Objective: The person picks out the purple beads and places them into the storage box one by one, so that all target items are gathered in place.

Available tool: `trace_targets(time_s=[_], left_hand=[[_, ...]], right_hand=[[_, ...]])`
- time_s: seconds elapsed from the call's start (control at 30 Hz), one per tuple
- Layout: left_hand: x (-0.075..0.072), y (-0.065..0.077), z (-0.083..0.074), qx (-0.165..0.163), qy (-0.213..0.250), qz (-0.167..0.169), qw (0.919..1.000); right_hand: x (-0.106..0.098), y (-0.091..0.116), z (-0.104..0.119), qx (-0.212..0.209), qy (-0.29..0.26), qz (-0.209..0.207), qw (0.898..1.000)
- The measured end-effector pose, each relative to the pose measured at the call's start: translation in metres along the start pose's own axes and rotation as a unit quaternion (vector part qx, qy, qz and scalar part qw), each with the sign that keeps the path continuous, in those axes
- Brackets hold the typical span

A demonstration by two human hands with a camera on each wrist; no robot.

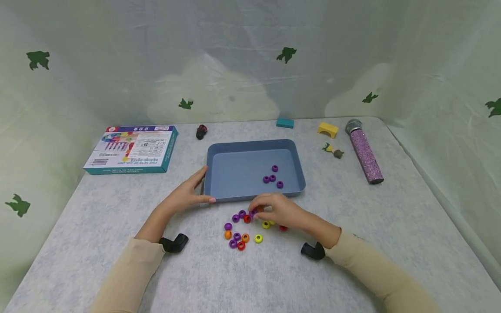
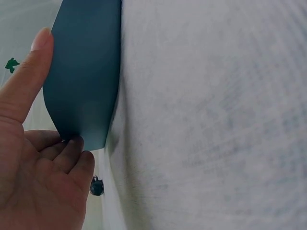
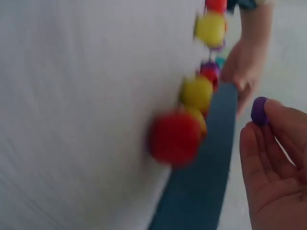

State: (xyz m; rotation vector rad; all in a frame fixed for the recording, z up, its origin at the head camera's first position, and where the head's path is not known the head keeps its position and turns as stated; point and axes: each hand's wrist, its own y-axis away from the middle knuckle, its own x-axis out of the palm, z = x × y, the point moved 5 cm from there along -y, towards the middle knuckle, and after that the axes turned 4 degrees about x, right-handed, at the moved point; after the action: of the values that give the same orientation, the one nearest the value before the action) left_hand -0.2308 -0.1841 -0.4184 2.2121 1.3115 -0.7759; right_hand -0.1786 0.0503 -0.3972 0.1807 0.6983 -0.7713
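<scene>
My right hand (image 1: 279, 209) pinches a purple bead (image 3: 259, 111) between thumb and fingertips, just in front of the tray's near wall. Below it lie loose beads on the table: purple ones, a red bead (image 1: 241, 246), an orange bead (image 1: 245, 238) and a yellow bead (image 1: 258, 238) among them; the hand partly covers a few. My left hand (image 1: 184, 196) rests against the near left corner of the blue-grey tray (image 1: 235, 198), thumb along the front wall and fingers at the left side. Several purple beads (image 1: 272, 178) sit inside the tray, towards its right.
A boxed bead set (image 1: 129, 150) lies at the back left, with a small dark red-and-black object (image 1: 201, 131) beside it. Along the back right are a teal block (image 1: 285, 123), a yellow arch block (image 1: 327, 129), a small figure (image 1: 333, 151) and a glittery pink microphone (image 1: 365, 152).
</scene>
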Motion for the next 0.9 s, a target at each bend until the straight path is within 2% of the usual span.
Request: trace_targets(time_s=[0.2, 0.27, 0.37, 0.47, 0.57, 0.9], left_hand=[[0.000, 0.000, 0.000, 0.001, 0.000, 0.001, 1.0000], [0.000, 0.000, 0.000, 0.001, -0.001, 0.002, 1.0000], [0.000, 0.000, 0.000, -0.001, 0.001, 0.002, 1.0000], [0.000, 0.000, 0.000, -0.001, 0.003, 0.001, 1.0000], [0.000, 0.000, 0.001, 0.000, 0.005, 0.002, 1.0000], [0.000, 0.000, 0.000, 0.004, 0.011, 0.001, 0.9999]], right_hand=[[-0.043, -0.016, -0.017, 0.015, -0.037, -0.090, 0.995], [-0.055, -0.023, -0.029, 0.044, -0.039, -0.120, 0.991], [-0.065, -0.032, -0.051, 0.093, -0.040, -0.142, 0.985], [-0.068, -0.041, -0.070, 0.139, -0.026, -0.145, 0.979], [-0.068, -0.047, -0.081, 0.161, -0.004, -0.139, 0.977], [-0.057, -0.055, -0.086, 0.194, 0.058, -0.098, 0.974]])
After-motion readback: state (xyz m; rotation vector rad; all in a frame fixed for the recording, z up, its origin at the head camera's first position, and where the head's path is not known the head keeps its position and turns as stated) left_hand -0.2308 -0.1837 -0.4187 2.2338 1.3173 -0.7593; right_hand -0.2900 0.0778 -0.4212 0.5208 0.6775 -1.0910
